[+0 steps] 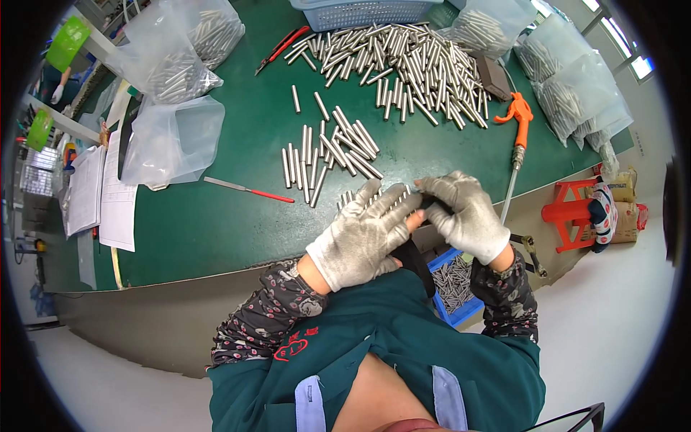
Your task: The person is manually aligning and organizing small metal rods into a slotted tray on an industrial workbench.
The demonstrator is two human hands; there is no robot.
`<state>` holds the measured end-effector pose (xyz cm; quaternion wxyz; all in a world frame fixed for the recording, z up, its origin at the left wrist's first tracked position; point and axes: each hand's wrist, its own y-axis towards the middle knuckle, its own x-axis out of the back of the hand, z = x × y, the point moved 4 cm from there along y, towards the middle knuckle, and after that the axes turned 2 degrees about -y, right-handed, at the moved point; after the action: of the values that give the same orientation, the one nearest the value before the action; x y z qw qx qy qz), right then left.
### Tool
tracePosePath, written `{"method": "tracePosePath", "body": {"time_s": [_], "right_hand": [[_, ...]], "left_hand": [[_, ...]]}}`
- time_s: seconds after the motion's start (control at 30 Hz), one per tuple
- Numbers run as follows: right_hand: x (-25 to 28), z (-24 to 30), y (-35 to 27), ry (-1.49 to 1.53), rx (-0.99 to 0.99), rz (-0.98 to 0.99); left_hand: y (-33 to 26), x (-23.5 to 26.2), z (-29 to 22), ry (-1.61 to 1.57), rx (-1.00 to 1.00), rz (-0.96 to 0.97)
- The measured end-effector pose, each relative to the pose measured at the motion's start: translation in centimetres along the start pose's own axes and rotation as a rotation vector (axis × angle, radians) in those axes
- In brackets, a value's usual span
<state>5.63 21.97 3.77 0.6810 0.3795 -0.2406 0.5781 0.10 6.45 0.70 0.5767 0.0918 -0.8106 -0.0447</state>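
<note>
My left hand [363, 237], in a grey-white glove with the thumb and a fingertip bare, lies flat with fingers stretched over a row of short metal pins [347, 198] at the table's near edge. Close beside it, my right hand [464, 216], gloved too, has its fingers bent together at the right end of that row. Something dark shows under its fingers, too hidden to name. Beyond my hands lies a loose group of metal pins [349, 147], with a large heap of pins [410, 65] farther back.
Around the green table [245, 144] are a red-handled file [270, 195], red cutters [284, 49], an orange air gun [517, 115], a brown block [493, 78], a blue basket [360, 16] and bags of pins [173, 75]. Below the edge sits a blue bin [464, 313]; a red stool [568, 214] stands right.
</note>
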Motion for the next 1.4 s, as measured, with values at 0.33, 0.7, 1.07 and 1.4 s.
{"method": "tracePosePath", "body": {"time_s": [0.33, 0.7, 1.07, 1.4], "right_hand": [[-4.0, 1.8, 7.6, -0.44, -0.062, 0.079], [-0.4, -3.0, 6.5, -0.519, -0.384, 0.15], [0.2, -2.2, 0.9, -0.252, -0.383, 0.152], [1.3, -3.6, 1.5, -0.584, -0.26, 0.003]], "left_hand": [[0.2, -0.1, 0.1, 0.054, 0.004, 0.033], [0.0, 0.0, 0.0, 0.094, -0.027, 0.039], [0.0, -0.1, 0.1, 0.095, -0.028, 0.046], [0.0, -0.1, -0.1, 0.114, -0.032, 0.021]]}}
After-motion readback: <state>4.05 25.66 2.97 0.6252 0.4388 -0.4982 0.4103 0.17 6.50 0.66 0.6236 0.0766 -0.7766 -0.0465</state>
